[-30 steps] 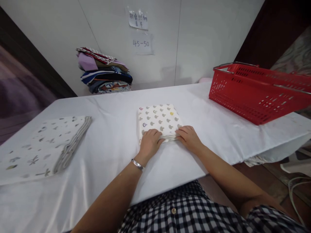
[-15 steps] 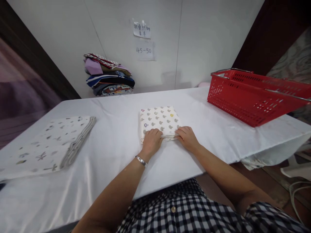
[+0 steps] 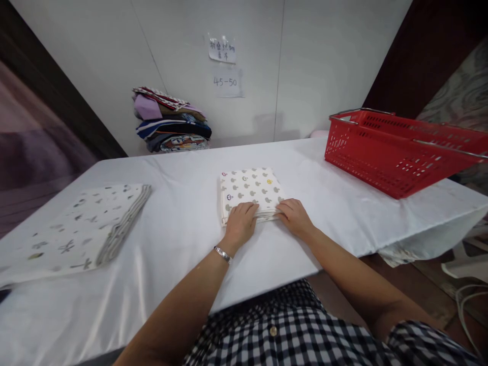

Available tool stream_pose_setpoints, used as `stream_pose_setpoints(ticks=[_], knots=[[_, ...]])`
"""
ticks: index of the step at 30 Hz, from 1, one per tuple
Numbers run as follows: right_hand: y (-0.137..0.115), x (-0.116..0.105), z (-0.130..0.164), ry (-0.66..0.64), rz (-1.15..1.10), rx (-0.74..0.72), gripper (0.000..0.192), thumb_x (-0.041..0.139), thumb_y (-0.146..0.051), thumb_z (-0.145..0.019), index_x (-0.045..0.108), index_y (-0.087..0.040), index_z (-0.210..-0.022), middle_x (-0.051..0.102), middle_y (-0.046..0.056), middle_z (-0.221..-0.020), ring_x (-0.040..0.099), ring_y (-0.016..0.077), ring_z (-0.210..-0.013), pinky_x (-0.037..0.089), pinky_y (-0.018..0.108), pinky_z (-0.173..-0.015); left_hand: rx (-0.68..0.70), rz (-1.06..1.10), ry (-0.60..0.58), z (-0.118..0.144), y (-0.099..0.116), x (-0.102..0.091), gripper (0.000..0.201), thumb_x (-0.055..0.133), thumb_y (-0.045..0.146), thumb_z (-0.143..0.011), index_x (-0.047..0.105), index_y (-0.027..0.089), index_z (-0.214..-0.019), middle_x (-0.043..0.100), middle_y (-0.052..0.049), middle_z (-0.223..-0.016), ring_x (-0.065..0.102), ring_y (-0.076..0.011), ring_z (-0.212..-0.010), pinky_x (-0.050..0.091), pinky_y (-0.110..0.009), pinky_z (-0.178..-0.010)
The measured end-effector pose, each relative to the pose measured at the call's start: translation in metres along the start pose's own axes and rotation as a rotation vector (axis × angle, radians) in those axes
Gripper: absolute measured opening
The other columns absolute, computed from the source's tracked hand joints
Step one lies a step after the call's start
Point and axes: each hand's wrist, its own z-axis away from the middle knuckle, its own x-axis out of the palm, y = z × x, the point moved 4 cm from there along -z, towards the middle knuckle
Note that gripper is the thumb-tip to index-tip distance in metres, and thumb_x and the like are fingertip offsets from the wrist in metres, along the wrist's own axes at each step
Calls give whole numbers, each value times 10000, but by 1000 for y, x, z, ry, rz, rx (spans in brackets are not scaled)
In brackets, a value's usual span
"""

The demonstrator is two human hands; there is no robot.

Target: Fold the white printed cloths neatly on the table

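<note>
Left hand (image 3: 240, 222) and right hand (image 3: 293, 217) each pinch the near edge of the folded mushroom-print cloth (image 3: 249, 189), fingers curled over its layers. The cloth lies flat mid-table (image 3: 183, 223), reaching away from both hands. Risk, as judged: uneven pull could let the stacked layers slip and the fold splay. Leaf-print cloth (image 3: 80, 229) sits well left; red basket (image 3: 396, 147) far right.

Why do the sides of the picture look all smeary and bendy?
In the head view, the wide lens bends the edges: the red basket leans and stretches. The left edge beside the table is smeared dark purple. The middle stays sharp, with both hands on the folded cloth.
</note>
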Motion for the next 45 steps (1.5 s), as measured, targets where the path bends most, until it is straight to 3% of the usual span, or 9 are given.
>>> stream_pose_setpoints(ticks=[5,13,20,25,28,34,45], knots=[[1,-1,0,17,-14,14,141,530,-234,-875,613,-186,-978,624,78,-963,520,219,-913,390,368,-829,38,28,-30,1,6,3,442,589,320,-824,486,213,-1241,547,-96,-1228,482,-254,-1113,393,-410,-912],[0,-3,-2,32,-38,24,144,508,-236,-888,605,-191,-985,623,74,-958,523,213,-906,398,372,-820,10,0,-24,-2,1,3,320,526,308,-876,530,209,-1180,581,-89,-1169,505,-230,-1053,398,-380,-876],[-2,-4,-3,44,-46,6,147,500,-247,-897,607,-195,-983,621,78,-963,528,216,-903,398,371,-817,-4,-122,-5,-6,-3,-2,254,501,127,-844,598,193,-1070,624,-78,-1021,526,-232,-932,403,-375,-776],[-2,-1,-2,16,-39,-13,147,502,-261,-900,608,-183,-967,623,78,-944,532,213,-895,394,366,-808,33,-115,-37,-6,-2,2,268,509,96,-818,615,217,-1032,620,-71,-981,524,-226,-910,401,-375,-760],[0,1,0,-4,-46,2,144,518,-268,-891,613,-188,-964,625,78,-947,528,217,-894,395,368,-805,16,-74,-54,-3,-3,3,261,539,132,-813,607,213,-1052,613,-70,-1003,517,-228,-936,403,-376,-782],[1,1,1,5,-51,11,141,532,-253,-878,618,-190,-970,623,77,-961,524,221,-904,403,371,-807,7,42,-64,0,-6,-1,318,555,376,-849,579,212,-1120,594,-77,-1040,511,-227,-956,403,-386,-817],[-7,2,-3,-40,-24,-6,289,526,-356,-887,583,-207,-1127,600,92,-1070,510,239,-1004,381,404,-877,-67,43,-37,-5,-5,2,177,552,295,-862,617,212,-1003,617,-59,-995,524,-217,-932,397,-363,-793]])
